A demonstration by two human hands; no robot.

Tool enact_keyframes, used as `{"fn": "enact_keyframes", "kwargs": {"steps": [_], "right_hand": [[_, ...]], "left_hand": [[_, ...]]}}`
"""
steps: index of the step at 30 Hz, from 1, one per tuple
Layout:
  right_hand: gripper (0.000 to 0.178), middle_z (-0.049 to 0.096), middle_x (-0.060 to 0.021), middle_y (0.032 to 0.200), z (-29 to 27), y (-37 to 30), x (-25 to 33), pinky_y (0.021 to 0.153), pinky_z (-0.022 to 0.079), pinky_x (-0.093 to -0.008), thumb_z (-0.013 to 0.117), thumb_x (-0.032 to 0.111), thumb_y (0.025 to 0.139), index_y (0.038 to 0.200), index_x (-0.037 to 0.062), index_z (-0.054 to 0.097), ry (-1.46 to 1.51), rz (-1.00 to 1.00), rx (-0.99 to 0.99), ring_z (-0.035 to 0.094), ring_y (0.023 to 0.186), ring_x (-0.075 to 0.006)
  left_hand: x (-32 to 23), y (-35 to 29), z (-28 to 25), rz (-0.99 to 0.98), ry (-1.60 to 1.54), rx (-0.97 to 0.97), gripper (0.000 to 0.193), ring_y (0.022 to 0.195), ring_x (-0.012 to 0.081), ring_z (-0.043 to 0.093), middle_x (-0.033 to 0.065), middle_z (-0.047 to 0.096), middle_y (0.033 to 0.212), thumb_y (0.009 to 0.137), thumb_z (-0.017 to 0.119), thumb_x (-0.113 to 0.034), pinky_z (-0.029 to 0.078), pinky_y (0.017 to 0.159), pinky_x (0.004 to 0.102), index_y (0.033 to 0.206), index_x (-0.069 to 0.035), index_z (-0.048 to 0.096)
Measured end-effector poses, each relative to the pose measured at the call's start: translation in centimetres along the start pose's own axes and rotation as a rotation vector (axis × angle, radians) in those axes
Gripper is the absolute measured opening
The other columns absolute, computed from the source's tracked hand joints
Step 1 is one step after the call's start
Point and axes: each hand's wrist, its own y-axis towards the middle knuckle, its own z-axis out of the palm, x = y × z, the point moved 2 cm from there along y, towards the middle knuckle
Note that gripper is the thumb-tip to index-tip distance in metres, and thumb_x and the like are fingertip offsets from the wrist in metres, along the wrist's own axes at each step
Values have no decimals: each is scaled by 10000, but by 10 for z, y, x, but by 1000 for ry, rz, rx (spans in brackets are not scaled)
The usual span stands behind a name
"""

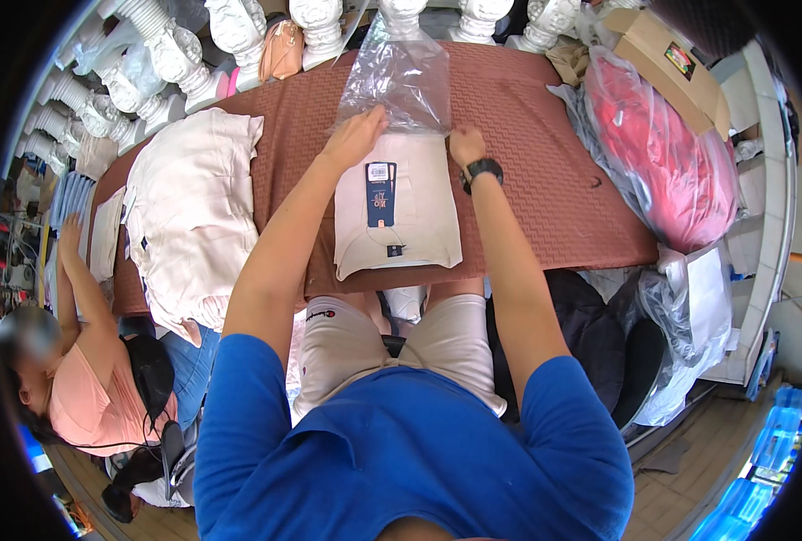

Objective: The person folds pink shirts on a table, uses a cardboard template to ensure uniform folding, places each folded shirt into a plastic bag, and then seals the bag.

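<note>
Head view: nearest you are your blue short-sleeved shirt (419, 451) and white shorts (347, 347), close to the near edge of a table spread with textured brown cloth (527, 180). On that cloth, straight in front of you, lies the folded cream fabric garment (432, 212), flat and roughly rectangular. A small dark square label (395, 251) sits by its near edge, and a long navy card tag (380, 198) lies further up.

Beyond, your left hand (358, 135) has its fingers bent in and appears to pinch the near part of the clear plastic bag (399, 86). Your right hand (467, 146), below a black wristwatch (482, 169), is curled at the bag's near right corner; you cannot tell from here whether it grips the film.

The bag's near edge meets the garment's far edge, so the step in hand looks like lining the two up. The next move, I judge, calls for parting the film's layers and keeping both corners level, with the fabric kept flat.

Farther off, white moulded balusters (320, 22) stand along the table's far edge.
</note>
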Motion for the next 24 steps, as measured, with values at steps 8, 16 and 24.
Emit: {"fn": "enact_keyframes", "kwargs": {"steps": [8,16,24], "right_hand": [[680,699,-230,1139,7,-46,22,884,547,-373,888,333,689,1186,-63,647,131,186,243,703,1016,-291],[600,668,-195,1154,-1,-62,22,867,539,-328,783,210,835,1280,-86,510,614,-95,374,659,1028,-223],[553,634,-167,1151,-25,-102,-1,866,507,-304,709,170,907,1307,-79,419,804,-201,97,613,1014,-194]], "left_hand": [[35,21,12,-248,-260,114,154,915,404,688,228,715,990,1018,489,-149,533,778,448,1053,0,504],[29,34,14,-518,-425,184,137,797,202,693,145,723,1088,1058,426,-175,568,677,332,1090,-46,458],[29,29,15,-517,-511,23,130,1017,300,708,214,706,1097,1035,432,-105,581,747,400,1076,4,492]]}}
